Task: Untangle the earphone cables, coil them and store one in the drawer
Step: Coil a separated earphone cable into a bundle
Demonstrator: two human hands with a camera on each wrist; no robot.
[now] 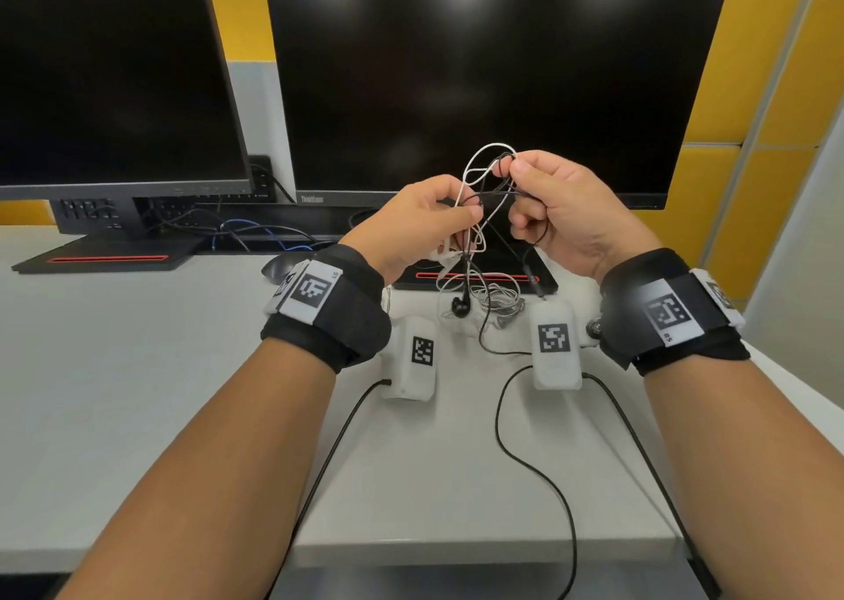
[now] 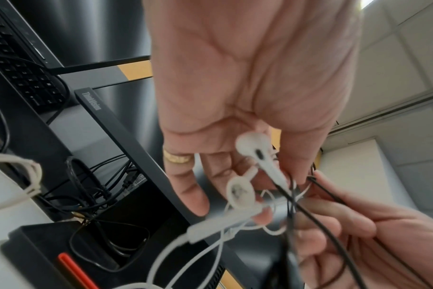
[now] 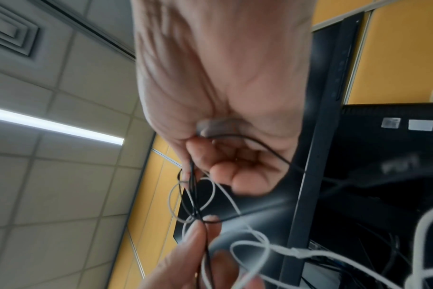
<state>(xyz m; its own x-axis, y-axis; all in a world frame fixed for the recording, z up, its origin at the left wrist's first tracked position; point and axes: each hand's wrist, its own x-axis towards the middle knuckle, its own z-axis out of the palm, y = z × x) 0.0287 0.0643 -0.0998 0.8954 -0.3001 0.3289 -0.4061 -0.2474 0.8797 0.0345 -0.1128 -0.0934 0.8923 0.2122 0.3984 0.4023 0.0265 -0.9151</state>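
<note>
A white earphone cable [image 1: 475,174] and a black earphone cable [image 1: 498,195] are knotted together, held up in front of the middle monitor. My left hand [image 1: 424,220] pinches the tangle from the left, with the white earbuds [image 2: 255,148] hanging under its palm. My right hand [image 1: 548,197] pinches the black cable [image 3: 237,137] at the top of the loops and curls round more of it. A black earbud [image 1: 461,305] and loose loops dangle down to the desk [image 1: 137,394]. A third, grey earphone bundle [image 1: 500,300] lies on the desk below. No drawer is in view.
Two dark monitors [image 1: 479,74] stand at the back on black bases [image 1: 105,252]. Black wires trail from the two white wrist units [image 1: 413,357] toward the desk's front edge. A mouse [image 1: 281,266] and a keyboard [image 2: 17,64] lie behind my left wrist.
</note>
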